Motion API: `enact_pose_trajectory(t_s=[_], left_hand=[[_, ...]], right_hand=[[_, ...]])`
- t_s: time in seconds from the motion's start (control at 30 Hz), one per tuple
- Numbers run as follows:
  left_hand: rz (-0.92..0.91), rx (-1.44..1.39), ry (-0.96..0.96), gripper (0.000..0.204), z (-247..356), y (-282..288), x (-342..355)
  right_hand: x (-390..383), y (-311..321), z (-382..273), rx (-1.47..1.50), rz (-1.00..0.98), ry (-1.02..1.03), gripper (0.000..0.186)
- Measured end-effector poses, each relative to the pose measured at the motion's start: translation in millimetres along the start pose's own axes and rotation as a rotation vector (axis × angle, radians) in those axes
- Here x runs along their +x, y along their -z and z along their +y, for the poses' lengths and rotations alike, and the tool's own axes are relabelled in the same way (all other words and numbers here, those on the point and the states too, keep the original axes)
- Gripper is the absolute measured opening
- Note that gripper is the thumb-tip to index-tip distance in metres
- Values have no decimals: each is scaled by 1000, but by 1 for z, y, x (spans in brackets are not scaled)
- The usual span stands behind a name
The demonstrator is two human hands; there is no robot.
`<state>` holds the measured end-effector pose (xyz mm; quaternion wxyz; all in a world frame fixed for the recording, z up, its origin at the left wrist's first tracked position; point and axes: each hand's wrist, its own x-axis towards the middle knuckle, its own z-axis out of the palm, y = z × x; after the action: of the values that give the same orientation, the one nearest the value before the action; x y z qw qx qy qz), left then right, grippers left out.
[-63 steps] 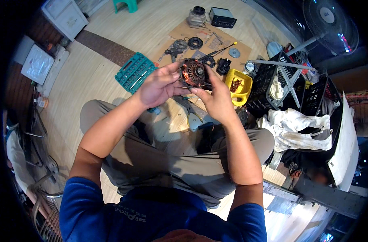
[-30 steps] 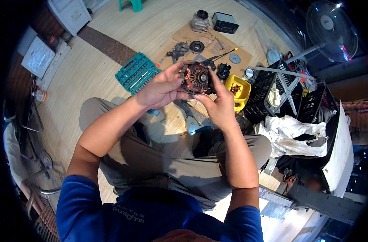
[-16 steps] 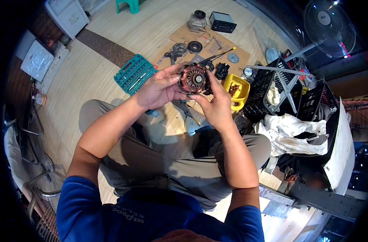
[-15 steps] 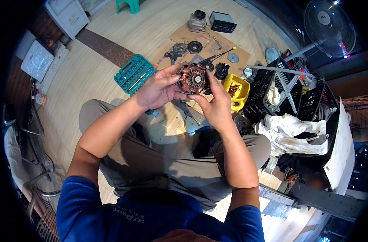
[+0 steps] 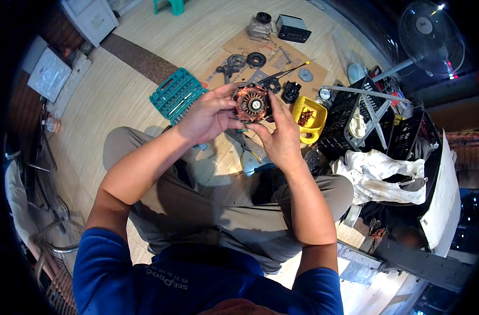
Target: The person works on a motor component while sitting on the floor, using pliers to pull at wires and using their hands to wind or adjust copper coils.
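Between my two hands, above my crossed legs, is a round alternator core (image 5: 251, 104) with copper windings, a finned ring and a bright shaft end facing me. My left hand (image 5: 210, 113) grips its left side, fingers curled round the rim. On the other side my right hand (image 5: 281, 131) holds it, thumb underneath and fingers along the right edge. The core's underside is hidden. Below it on the floor lie pliers (image 5: 245, 157) with yellow-edged handles. Just right of the hands stands a yellow tray (image 5: 320, 122) holding small copper-coloured pieces.
A teal socket set case (image 5: 171, 89) lies open at the left. Cardboard (image 5: 315, 71) beyond my hands bears a pulley (image 5: 256, 60) and other dark parts. A car stereo (image 5: 292, 28) sits farther off. Black crates (image 5: 328, 134), a white cloth (image 5: 381, 176) and a fan (image 5: 426, 31) stand right.
The alternator core has turned slightly in my hands, so its shaft end faces me more squarely. Both hands keep their hold in nearly the same place.
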<state>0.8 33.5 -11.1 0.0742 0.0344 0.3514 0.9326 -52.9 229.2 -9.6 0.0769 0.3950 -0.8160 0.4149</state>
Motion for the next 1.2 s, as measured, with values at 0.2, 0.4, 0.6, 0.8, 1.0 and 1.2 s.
enact_pose_trajectory(t_s=[0.2, 0.4, 0.6, 0.8, 1.0, 1.2], left_hand=[[-23, -9, -3, 52, -3, 2, 1], [-92, -19, 23, 48, 1, 7, -1], [-122, 22, 23, 55, 2, 1, -1], [-198, -17, 2, 60, -4, 8, 1], [-212, -67, -12, 65, -12, 16, 0], [-186, 22, -85, 67, -14, 12, 2]], right_hand=[[-1, -2, 4, 44, 11, -12, 78], [-2, -5, 7, 103, 36, -19, 77], [-5, -12, 14, 326, 15, -130, 74], [-5, -13, 7, 356, 4, -149, 72], [-9, -20, 5, 516, 6, -175, 69], [-4, -3, 1, 404, -59, -198, 69]])
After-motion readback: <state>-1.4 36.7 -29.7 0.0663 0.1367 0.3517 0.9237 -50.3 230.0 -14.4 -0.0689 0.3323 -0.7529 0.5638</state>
